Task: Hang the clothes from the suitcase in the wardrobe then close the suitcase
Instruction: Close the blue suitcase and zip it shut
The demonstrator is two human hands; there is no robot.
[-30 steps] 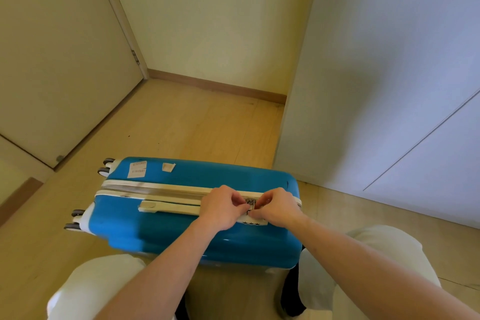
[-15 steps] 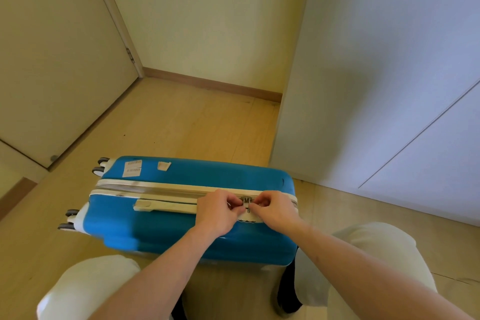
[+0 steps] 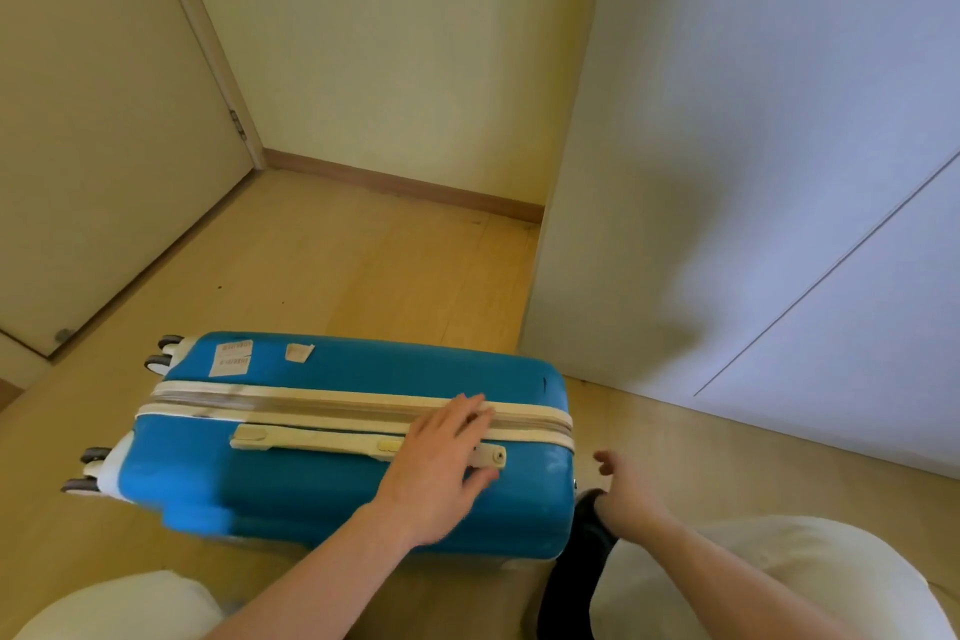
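suitcase (image 3: pixel 332 437): zipped, on its side on floor | left hand (image 3: pixel 441 473): flat, fingers straight on zipper band | right hand (image 3: pixel 631 496): loose, empty, beside case | risk: leaning weight could roll case on its wheels (image 3: pixel 91 470)

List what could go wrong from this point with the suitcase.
1. The blue suitcase stands on its narrow side with only the left hand resting flat on it, so it may tip over.
2. It stands on its side with its wheels off the floor at the left end; a push could make it slide.
3. The right hand hangs free beside the case, near the wardrobe; a sudden tilt towards the person may go uncaught.
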